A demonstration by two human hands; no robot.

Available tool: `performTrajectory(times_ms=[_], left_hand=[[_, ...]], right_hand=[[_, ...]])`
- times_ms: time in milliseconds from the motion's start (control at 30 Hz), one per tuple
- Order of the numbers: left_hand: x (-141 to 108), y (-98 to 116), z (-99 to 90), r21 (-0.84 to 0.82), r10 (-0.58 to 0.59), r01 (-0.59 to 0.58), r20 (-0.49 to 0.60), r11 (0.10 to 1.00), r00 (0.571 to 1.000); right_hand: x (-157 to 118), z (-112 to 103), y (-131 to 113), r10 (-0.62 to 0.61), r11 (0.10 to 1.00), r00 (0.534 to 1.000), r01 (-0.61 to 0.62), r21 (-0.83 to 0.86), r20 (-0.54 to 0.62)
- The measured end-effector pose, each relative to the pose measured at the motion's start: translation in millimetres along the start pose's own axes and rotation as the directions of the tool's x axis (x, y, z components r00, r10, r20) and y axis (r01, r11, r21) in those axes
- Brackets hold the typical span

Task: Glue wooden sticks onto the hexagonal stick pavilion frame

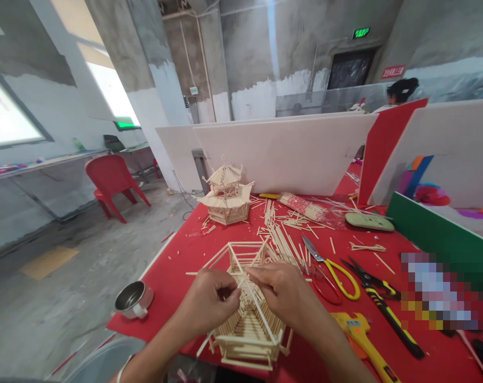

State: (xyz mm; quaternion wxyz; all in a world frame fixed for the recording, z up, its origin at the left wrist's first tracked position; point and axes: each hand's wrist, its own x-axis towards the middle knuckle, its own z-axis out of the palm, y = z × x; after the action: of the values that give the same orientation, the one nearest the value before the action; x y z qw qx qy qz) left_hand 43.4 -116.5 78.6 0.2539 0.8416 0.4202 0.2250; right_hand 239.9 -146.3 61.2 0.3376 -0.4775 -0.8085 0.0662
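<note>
A hexagonal frame of thin wooden sticks (pixel 247 351) stands on the table in front of me, with layered rows of sticks inside. One long wooden stick (pixel 261 306) lies diagonally across its top. Over the frame's left side is my left hand (pixel 214 295), its thumb and forefinger curled together; what is between them cannot be made out. My right hand (pixel 283 290) reaches in from the other side, fingertips pinched at the crossing sticks near the middle. Behind the frame stands a small two-tiered stick pavilion (pixel 227 197).
Loose sticks (pixel 283 242) and a stick packet (pixel 305 207) lie beyond the frame on the red table (pixel 165 276). Scissors (pixel 337 271), pliers (pixel 379 298) and a yellow glue gun (pixel 361 340) lie right. A metal cup (pixel 133 299) stands left. White boards (pixel 273 154) rise behind.
</note>
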Motion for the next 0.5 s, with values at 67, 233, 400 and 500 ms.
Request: performTrajectory(times_ms=[67, 233, 400, 500], left_hand=[[0.1, 0.1, -0.2, 0.008, 0.012, -0.012, 0.004, 1.000, 1.000], [-0.4, 0.9, 0.0, 0.009, 0.024, -0.024, 0.003, 1.000, 1.000], [-0.2, 0.1, 0.2, 0.002, 0.017, -0.017, 0.001, 1.000, 1.000], [-0.2, 0.0, 0.0, 0.000, 0.010, -0.010, -0.006, 1.000, 1.000]], right_hand=[[0.2, -0.2, -0.3, 0.021, 0.999, 1.000, -0.022, 0.037, 0.010], [0.4, -1.5, -1.8, 0.039, 0.996, 0.999, -0.041, 0.075, 0.019], [-0.1, -0.1, -0.4, 0.027, 0.998, 0.999, -0.028, 0.049, 0.022], [-0.3, 1.4, 1.0, 0.028, 0.999, 0.999, -0.029, 0.041, 0.027]])
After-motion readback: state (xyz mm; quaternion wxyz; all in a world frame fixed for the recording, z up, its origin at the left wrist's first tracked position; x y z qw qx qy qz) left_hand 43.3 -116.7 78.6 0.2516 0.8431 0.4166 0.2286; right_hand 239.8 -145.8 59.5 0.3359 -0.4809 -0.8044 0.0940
